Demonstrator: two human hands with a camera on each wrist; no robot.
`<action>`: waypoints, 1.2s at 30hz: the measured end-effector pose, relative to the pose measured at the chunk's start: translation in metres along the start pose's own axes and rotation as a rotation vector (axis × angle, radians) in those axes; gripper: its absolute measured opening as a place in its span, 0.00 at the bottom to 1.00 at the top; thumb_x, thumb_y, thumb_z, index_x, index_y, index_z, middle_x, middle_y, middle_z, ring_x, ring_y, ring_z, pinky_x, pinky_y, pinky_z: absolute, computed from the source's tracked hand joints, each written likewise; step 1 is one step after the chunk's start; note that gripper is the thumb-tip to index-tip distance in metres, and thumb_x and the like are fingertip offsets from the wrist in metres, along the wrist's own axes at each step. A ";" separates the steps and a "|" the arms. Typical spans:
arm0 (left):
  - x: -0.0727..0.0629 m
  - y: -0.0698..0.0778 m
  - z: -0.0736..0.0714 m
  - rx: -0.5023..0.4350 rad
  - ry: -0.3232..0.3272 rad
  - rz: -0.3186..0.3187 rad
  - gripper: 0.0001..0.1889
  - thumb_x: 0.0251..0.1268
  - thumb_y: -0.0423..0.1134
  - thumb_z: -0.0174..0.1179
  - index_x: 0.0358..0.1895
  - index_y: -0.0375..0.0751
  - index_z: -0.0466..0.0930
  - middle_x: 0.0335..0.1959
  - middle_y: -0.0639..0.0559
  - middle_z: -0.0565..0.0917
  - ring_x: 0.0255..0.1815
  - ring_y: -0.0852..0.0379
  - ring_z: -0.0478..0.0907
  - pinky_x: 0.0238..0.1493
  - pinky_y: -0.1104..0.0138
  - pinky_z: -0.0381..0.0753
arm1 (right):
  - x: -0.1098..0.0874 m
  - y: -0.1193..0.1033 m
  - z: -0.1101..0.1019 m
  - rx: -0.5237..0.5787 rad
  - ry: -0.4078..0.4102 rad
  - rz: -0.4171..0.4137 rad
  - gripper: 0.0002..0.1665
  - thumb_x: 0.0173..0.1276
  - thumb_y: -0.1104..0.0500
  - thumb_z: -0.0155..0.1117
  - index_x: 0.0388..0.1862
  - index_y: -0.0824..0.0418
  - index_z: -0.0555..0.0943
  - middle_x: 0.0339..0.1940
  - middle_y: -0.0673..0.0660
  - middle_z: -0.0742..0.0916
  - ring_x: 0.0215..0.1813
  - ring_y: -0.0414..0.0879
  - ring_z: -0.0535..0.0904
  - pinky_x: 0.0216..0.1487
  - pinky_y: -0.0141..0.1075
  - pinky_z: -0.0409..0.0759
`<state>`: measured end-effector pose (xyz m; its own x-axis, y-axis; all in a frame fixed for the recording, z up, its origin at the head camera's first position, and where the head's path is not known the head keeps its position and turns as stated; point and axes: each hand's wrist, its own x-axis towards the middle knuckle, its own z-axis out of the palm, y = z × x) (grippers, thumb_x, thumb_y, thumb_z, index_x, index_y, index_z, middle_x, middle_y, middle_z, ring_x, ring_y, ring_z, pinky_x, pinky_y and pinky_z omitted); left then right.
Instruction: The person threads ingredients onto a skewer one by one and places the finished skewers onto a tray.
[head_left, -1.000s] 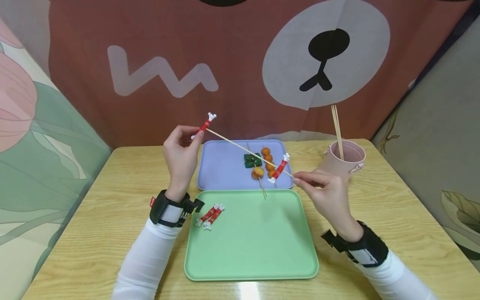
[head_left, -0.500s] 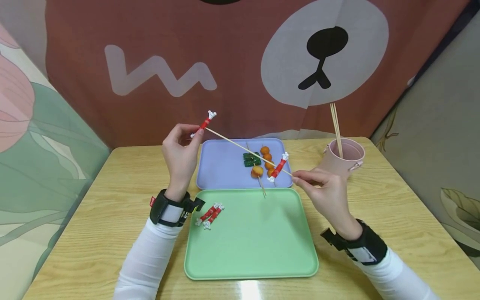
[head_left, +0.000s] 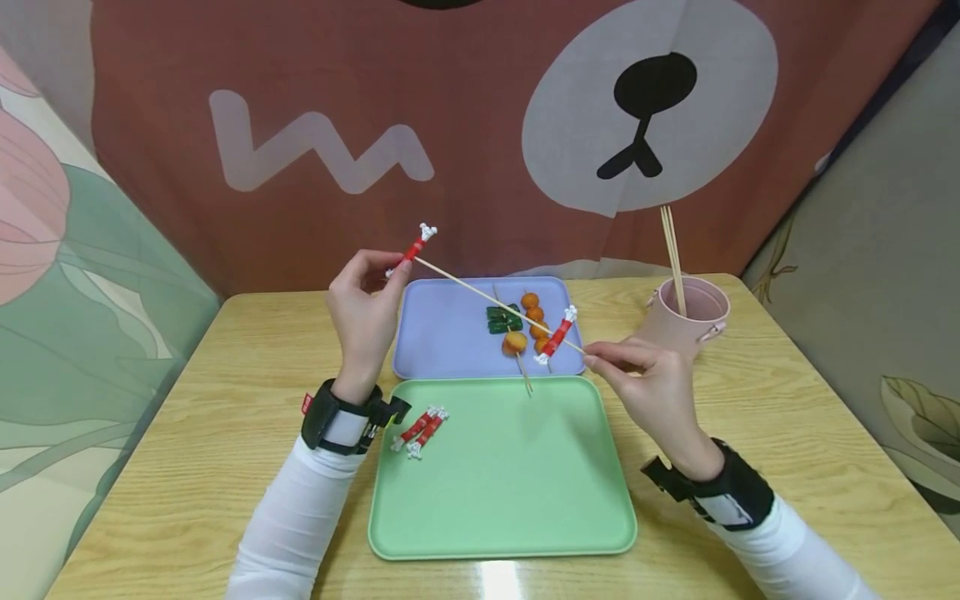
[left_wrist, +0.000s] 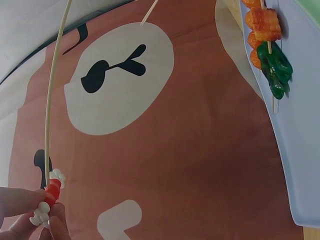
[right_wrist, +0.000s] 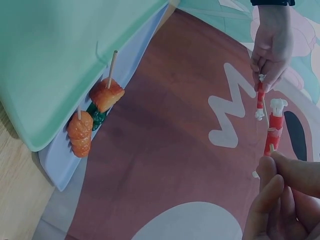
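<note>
My left hand (head_left: 367, 304) pinches a red piece with white knobbed ends (head_left: 415, 247) between thumb and fingers, like a toy bone wrapped in red. The tip of a thin wooden skewer (head_left: 480, 293) meets that piece at its middle; whether it goes in is hard to tell. At the skewer's other end, my right hand (head_left: 652, 387) pinches the stick between thumb and fingertips. A second red-and-white piece (head_left: 557, 336) is threaded crosswise on the skewer, close to the right fingers. Two more such pieces (head_left: 423, 431) lie side by side on the green tray (head_left: 517, 500).
Behind the green tray, a lavender tray (head_left: 442, 333) bears skewers of orange balls (head_left: 534, 315) and green leafy pieces (head_left: 504, 321) with a browned chunk (head_left: 514, 343). A pink bucket (head_left: 678, 329) with several upright skewers stands at the table's back right. A bear-print cloth hangs behind.
Over the last half second my left hand and its red-and-white piece have shifted very slightly to the right. My right hand, the skewer and the trays look almost still.
</note>
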<state>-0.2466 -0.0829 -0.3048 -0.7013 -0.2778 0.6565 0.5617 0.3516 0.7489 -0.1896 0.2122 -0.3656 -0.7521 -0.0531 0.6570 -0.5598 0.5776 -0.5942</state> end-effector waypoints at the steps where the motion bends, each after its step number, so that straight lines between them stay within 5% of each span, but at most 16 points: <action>1: 0.000 0.000 0.000 0.001 0.000 0.001 0.08 0.58 0.30 0.64 0.37 0.25 0.82 0.34 0.35 0.84 0.32 0.47 0.78 0.35 0.74 0.76 | 0.000 0.000 0.000 -0.003 -0.001 0.001 0.06 0.52 0.67 0.73 0.31 0.63 0.88 0.24 0.55 0.88 0.28 0.28 0.78 0.20 0.22 0.68; 36: -0.013 -0.001 0.014 -0.074 -0.023 0.010 0.07 0.53 0.27 0.67 0.33 0.24 0.83 0.33 0.34 0.85 0.31 0.49 0.79 0.36 0.74 0.78 | -0.004 -0.001 0.003 0.012 0.015 -0.015 0.07 0.49 0.69 0.75 0.29 0.63 0.88 0.23 0.55 0.87 0.27 0.30 0.78 0.21 0.22 0.68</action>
<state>-0.2444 -0.0671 -0.3154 -0.7047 -0.2541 0.6625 0.5992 0.2869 0.7474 -0.1873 0.2093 -0.3689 -0.7386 -0.0493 0.6724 -0.5750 0.5666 -0.5901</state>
